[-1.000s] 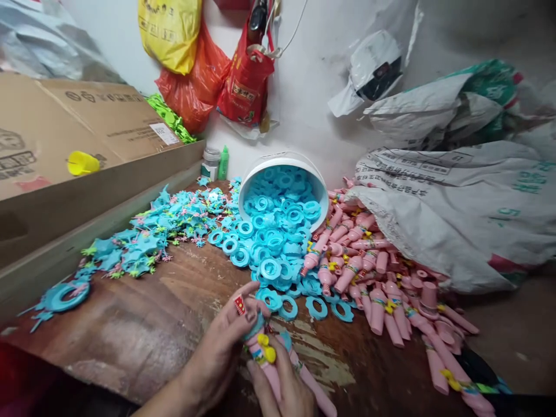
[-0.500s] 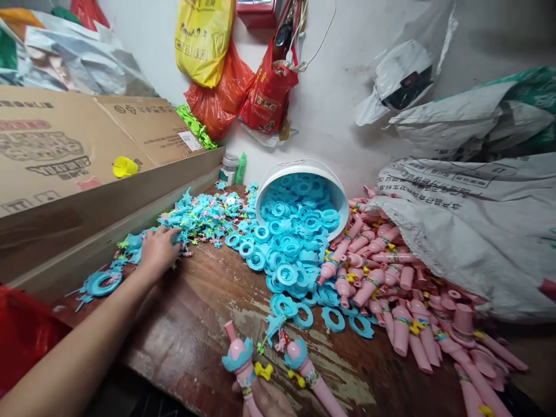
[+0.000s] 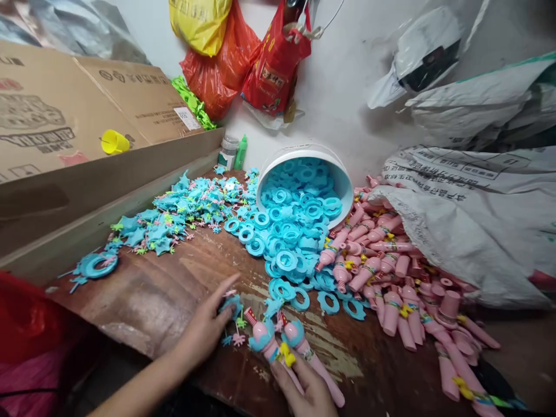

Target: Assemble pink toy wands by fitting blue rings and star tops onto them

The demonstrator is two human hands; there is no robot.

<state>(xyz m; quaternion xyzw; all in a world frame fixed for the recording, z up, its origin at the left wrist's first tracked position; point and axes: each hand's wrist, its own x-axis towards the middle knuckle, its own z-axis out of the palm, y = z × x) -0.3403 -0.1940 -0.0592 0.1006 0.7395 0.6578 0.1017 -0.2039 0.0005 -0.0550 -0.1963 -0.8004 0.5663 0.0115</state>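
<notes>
My left hand (image 3: 203,329) pinches a blue star-shaped plastic piece (image 3: 234,303) with small pink and green bits dangling from it. Close by on its right, my right hand (image 3: 309,389) grips a pink bottle-shaped plastic toy (image 3: 270,348) with a striped red tip, a blue frilled collar and a yellow bow. A second pink toy (image 3: 320,370) with a blue collar lies alongside on the table; whether my right fingers touch it is unclear. Another blue star piece (image 3: 273,307) rests near the two striped tips.
Blue rings (image 3: 286,231) spill from a white bucket (image 3: 348,194) lying on its side. To the left is a heap of blue star pieces (image 3: 195,200) beside a cardboard box (image 3: 130,110). Pink toys (image 3: 382,260) pour from a white sack (image 3: 469,231) on the right.
My left hand has come from the star-piece heap towards the front middle, bringing a star piece. My right hand and its pink toy have moved up and right. The view has shifted downward.
</notes>
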